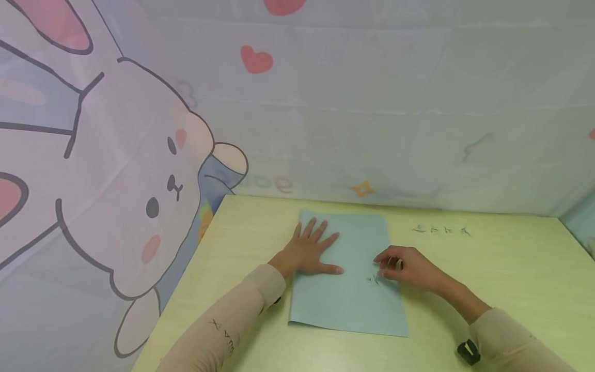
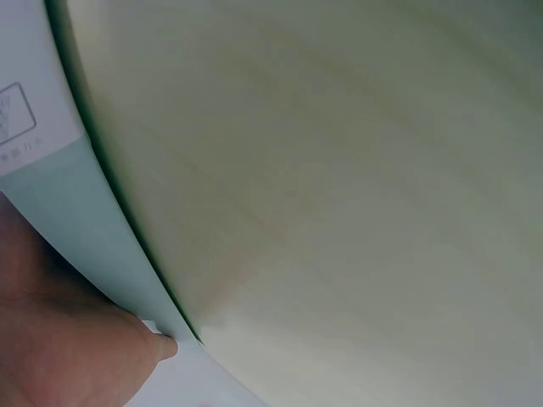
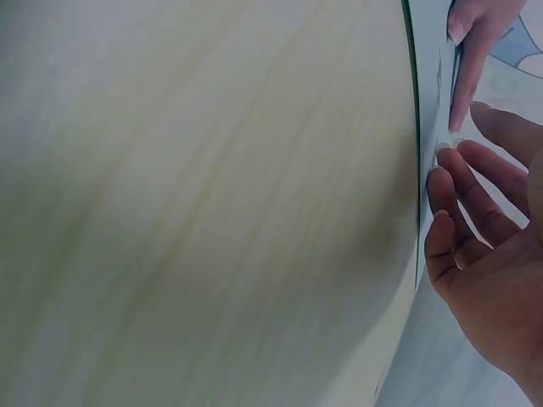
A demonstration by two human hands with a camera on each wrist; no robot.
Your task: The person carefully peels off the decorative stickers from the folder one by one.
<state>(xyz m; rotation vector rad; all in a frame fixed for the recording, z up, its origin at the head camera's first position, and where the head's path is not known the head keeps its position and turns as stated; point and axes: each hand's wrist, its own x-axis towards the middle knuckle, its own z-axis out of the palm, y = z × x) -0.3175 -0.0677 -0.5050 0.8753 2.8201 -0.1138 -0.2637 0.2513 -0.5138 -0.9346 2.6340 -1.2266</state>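
Note:
My left hand (image 1: 309,254) presses flat, fingers spread, on the left side of a pale blue-green folder-like cover (image 1: 344,305) lying on the table. Over the right edge of this cover is my right hand (image 1: 411,266), its fingers loosely bent, with thumb and forefinger apart in the right wrist view. Nothing shows between those fingertips. Just below them, tiny dark, twig-like pieces (image 1: 373,279) lie on the cover. In the left wrist view, a white printed patch (image 2: 30,110) adjoins the blue-green surface beside the hand.
Several similar tiny dark pieces (image 1: 448,230) lie in a row on the yellow-green table (image 1: 502,279), right of the cover. Behind the table hangs a pale cloth (image 1: 372,103) printed with a rabbit and hearts. The cover's lower left corner lifts slightly.

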